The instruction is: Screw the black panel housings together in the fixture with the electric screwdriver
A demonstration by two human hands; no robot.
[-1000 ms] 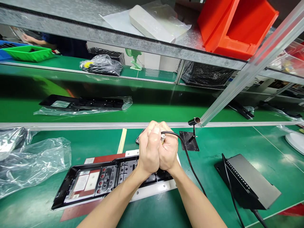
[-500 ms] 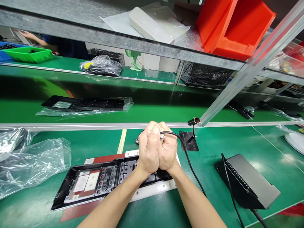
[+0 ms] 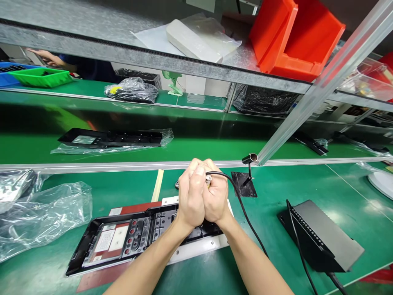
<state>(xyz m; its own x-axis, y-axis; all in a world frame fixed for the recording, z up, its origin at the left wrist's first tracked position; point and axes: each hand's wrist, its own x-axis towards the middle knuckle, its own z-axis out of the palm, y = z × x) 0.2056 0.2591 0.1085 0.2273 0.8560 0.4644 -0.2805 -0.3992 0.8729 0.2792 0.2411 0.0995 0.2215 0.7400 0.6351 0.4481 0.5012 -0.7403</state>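
My left hand (image 3: 192, 194) and my right hand (image 3: 215, 196) are pressed together, fingers wrapped round a corded hand tool (image 3: 208, 179) that is almost wholly hidden. Only its small metal-and-yellowish end shows between them, with a black cable (image 3: 241, 205) curving out to the right. Both fists are closed above the right half of a long black plastic housing (image 3: 80, 246). The housing lies open side up, with grey inner parts and red-looking round holes. A white fixture (image 3: 199, 248) and a reddish-brown board (image 3: 101, 280) show under it. What the tool's lower end touches is hidden.
A black ring stand (image 3: 244, 184) stands right of my hands. Farther right is a black-and-grey box (image 3: 322, 237) with cables. Clear plastic bags (image 3: 52, 217) lie at left. Behind, a bagged black housing (image 3: 132, 138) rests below a metal shelf holding a red bin (image 3: 297, 45).
My hands keep the same closed grip in nearly the same place over the housing. The whole view has shifted slightly, with the shelf lower in the picture.
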